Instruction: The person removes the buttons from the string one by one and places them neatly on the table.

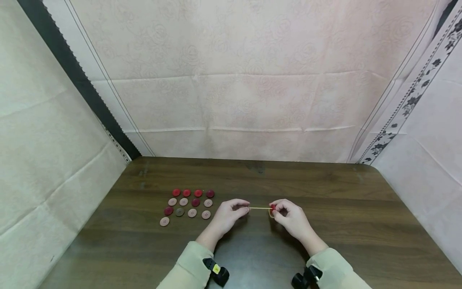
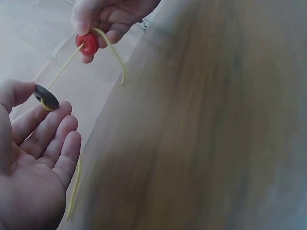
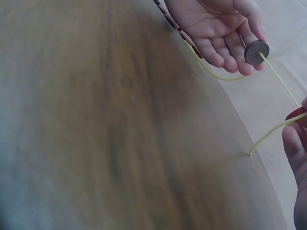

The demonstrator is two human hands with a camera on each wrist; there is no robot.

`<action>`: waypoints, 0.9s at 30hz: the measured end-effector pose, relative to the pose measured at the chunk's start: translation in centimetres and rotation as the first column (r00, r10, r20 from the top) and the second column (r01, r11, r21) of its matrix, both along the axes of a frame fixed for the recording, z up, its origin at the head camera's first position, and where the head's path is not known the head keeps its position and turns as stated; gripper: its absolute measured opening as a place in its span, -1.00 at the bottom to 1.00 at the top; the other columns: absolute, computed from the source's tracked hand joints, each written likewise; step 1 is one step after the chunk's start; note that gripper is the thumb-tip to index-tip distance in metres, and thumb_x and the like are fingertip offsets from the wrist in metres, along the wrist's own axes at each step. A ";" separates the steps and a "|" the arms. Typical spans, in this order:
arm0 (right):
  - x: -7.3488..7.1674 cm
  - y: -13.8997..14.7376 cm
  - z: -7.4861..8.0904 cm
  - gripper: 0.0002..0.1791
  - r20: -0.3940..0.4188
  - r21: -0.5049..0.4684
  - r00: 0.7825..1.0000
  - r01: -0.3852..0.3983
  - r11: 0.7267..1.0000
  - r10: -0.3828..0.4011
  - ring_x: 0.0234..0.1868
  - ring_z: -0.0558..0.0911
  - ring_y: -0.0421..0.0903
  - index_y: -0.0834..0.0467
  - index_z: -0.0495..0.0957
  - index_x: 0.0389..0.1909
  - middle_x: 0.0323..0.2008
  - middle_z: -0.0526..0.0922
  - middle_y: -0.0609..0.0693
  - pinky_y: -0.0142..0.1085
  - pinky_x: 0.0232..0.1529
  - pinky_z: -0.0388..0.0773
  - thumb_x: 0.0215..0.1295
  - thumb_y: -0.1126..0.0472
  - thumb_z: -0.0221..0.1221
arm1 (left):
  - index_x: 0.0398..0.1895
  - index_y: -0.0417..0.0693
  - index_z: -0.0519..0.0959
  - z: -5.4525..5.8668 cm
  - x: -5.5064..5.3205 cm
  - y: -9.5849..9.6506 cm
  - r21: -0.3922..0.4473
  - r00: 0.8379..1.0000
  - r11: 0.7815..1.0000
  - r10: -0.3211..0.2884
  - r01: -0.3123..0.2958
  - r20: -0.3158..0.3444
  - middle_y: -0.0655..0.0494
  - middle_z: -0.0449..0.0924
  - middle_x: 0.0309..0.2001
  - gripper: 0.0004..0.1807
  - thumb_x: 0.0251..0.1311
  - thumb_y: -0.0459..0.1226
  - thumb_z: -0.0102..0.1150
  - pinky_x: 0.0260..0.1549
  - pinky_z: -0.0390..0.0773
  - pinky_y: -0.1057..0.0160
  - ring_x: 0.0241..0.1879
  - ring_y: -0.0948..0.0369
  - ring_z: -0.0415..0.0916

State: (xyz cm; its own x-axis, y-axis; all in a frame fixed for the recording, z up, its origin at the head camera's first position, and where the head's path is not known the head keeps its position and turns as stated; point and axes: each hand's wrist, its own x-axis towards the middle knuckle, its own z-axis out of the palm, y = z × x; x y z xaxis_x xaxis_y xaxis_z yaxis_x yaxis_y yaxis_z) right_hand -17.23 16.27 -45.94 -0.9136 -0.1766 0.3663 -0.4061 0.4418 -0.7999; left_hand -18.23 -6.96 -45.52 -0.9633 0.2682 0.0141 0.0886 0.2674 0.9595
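Note:
My left hand (image 1: pixel 227 215) pinches a dark grey button (image 2: pixel 47 97) between thumb and fingertips. Opposite it, my right hand (image 1: pixel 291 219) holds a red button (image 2: pixel 87 44) the same way. A thin yellow string (image 1: pixel 259 208) passes through both buttons and runs straight between them. Beyond the red button a loose end hangs down, curving, in both wrist views. Another length of string (image 3: pixel 209 71) trails below the left hand. In the head view the grey button is hidden by the fingers.
Left of my hands, several loose buttons lie in rough rows on the wooden table (image 1: pixel 346 200): red ones (image 1: pixel 186 192), dark red ones (image 1: pixel 168 210), pale pink ones (image 1: pixel 192 213) and a grey-green one (image 1: pixel 179 212). Pale patterned cloth (image 1: pixel 234 100) hangs behind the table's far edge and along both sides.

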 end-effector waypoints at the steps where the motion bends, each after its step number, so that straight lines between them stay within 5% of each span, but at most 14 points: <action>1: 0.0 0.0 0.0 -0.77 -0.005 0.002 1.000 0.000 1.000 0.000 -0.28 0.60 -0.10 0.06 0.49 -0.54 -0.23 0.65 -0.03 -0.40 -0.33 0.50 0.09 0.45 0.24 | -0.04 -0.14 0.60 0.0 0.0 -0.2 0.002 1.000 1.000 0.003 -0.003 -0.001 0.13 0.66 -0.22 -0.69 0.23 -0.18 0.17 -0.17 0.51 0.18 -0.20 0.23 0.55; 12: -0.3 0.3 -0.1 -0.78 -0.022 0.022 1.000 0.007 1.000 -0.007 -0.26 0.61 -0.11 0.06 0.50 -0.54 -0.23 0.66 -0.02 -0.40 -0.33 0.52 0.10 0.43 0.25 | 0.01 -0.21 0.56 0.3 0.3 -2.3 0.042 0.999 0.999 0.017 -0.018 0.028 -0.01 0.65 -0.16 -0.67 0.26 -0.22 0.13 -0.12 0.50 0.19 -0.14 0.18 0.55; 21: -0.2 0.4 0.0 -0.78 -0.036 0.041 0.999 0.012 0.999 -0.010 -0.30 0.57 -0.22 0.06 0.51 -0.52 -0.24 0.65 -0.04 -0.40 -0.35 0.50 0.07 0.44 0.27 | 0.01 -0.30 0.54 4.0 2.4 -3.2 -0.020 0.998 0.998 0.054 -0.054 0.019 -0.12 0.63 -0.14 -0.69 0.29 -0.30 0.06 -0.10 0.50 0.14 -0.13 0.13 0.55; 27: -0.2 0.4 0.1 -0.79 -0.049 0.049 0.999 0.018 0.999 -0.016 -0.28 0.59 -0.21 0.06 0.52 -0.52 -0.24 0.65 -0.04 -0.40 -0.33 0.52 0.08 0.44 0.27 | 0.00 -0.34 0.54 2.9 1.8 -4.3 0.035 0.998 0.997 0.066 -0.067 0.008 -0.11 0.63 -0.16 -0.71 0.28 -0.34 0.06 -0.09 0.50 0.04 -0.09 -0.05 0.54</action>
State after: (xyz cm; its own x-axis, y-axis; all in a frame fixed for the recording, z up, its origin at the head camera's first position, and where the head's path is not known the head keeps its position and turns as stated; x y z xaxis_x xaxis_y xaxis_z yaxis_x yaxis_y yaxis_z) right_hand -17.44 16.65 -45.87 -0.8980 -0.1803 0.4013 -0.4359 0.4876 -0.7565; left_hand -16.40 -11.27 -42.61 -0.9790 0.2031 0.0158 0.0652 0.2387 0.9689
